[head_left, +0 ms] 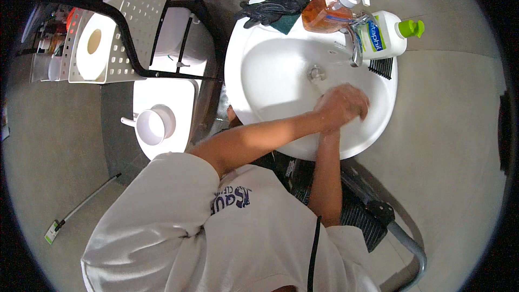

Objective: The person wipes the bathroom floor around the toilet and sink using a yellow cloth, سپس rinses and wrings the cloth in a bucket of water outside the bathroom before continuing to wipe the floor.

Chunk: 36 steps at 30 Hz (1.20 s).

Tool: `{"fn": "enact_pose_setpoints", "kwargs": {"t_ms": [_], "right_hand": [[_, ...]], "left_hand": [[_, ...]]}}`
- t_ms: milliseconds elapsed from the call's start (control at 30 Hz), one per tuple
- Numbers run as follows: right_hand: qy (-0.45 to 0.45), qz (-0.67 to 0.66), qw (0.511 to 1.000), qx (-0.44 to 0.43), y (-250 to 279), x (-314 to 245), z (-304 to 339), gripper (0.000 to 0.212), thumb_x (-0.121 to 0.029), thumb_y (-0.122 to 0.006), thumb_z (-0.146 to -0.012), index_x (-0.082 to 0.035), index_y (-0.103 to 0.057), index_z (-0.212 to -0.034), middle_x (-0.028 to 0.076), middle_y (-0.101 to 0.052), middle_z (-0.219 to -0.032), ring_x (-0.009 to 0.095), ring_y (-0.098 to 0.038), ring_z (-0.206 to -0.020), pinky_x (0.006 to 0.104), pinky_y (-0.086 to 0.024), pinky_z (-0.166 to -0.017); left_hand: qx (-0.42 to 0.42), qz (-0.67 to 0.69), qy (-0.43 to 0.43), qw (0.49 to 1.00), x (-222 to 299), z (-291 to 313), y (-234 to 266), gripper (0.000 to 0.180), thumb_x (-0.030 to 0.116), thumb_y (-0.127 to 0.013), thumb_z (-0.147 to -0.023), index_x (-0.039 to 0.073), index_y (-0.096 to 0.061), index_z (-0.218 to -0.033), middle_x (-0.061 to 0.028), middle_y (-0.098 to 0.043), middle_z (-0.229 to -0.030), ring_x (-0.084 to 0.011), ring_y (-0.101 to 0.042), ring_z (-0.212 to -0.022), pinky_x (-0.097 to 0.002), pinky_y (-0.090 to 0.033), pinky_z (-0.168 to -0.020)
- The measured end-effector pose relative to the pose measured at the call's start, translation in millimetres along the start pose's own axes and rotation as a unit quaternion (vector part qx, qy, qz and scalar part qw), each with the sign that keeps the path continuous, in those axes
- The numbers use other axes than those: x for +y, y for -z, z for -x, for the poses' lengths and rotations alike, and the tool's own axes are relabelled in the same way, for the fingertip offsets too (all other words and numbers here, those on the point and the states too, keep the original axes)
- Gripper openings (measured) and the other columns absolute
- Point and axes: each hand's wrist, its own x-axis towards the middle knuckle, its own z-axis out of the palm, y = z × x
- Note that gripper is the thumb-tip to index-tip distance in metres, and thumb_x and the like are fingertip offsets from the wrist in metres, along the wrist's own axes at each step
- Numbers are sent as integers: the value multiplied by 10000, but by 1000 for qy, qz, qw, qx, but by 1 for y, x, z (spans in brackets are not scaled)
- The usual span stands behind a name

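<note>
Over the right part of the white washbasin (259,84), my two hands meet and overlap, slightly blurred. My left hand (338,100) lies on top with its fingers curled around my right hand (348,120), which is mostly covered. Beyond them are the metal drain (317,72) and the chrome tap (355,48). On the basin's back rim stand an amber pump bottle (323,15) and a white bottle with a green pump (390,35). A black brush (381,68) sits below the white bottle. Black gloves (275,8) rest at the back left on a dark green scouring pad (285,24).
Left of the basin is a white toilet (181,94) with a white dipper (150,127) on it. Above it, a black-framed rack (127,27) holds a perforated basket with a paper roll (96,43). A bent grey tube (413,249) stands at lower right; a long-handled tool (86,205) leans at left.
</note>
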Motion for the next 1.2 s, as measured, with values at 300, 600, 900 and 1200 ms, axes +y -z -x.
{"fn": "enact_pose_setpoints", "kwargs": {"t_ms": [300,600,900,1200], "right_hand": [[-263,722,622,-152,-59,-60,-37,341,-200,-509,-742,-38,-546,-1039,100,-585,-749,236,-555,-715,370,-449,-684],[-97,897,361,-235,-28,-45,-25,123,-156,-507,-673,-69,-593,-685,134,-561,-630,266,-567,-597,387,-455,-613],[-125,685,717,-29,-74,-86,-8,237,-182,-506,-839,1,-552,-982,60,-586,-850,171,-566,-611,288,-478,-526],[415,838,311,-171,-147,-83,-35,420,-54,-437,-829,-7,-394,-1244,190,-438,-1236,308,-451,-1111,341,-405,-878]], "left_hand": [[-313,-459,-184,811,65,19,0,106,189,-591,-577,85,-578,-563,-87,-598,-724,-275,-551,-778,-420,-439,-644],[-468,-508,-73,719,-14,37,-19,188,129,-534,-635,-3,-609,-747,-177,-602,-779,-312,-596,-777,-458,-445,-736],[-401,-444,-365,714,86,23,3,116,113,-555,-636,90,-603,-738,-86,-578,-830,-278,-549,-852,-418,-413,-786],[99,-402,-221,883,198,99,59,183,-33,-505,-566,132,-522,-643,19,-525,-881,-198,-479,-932,-349,-314,-855]]}}
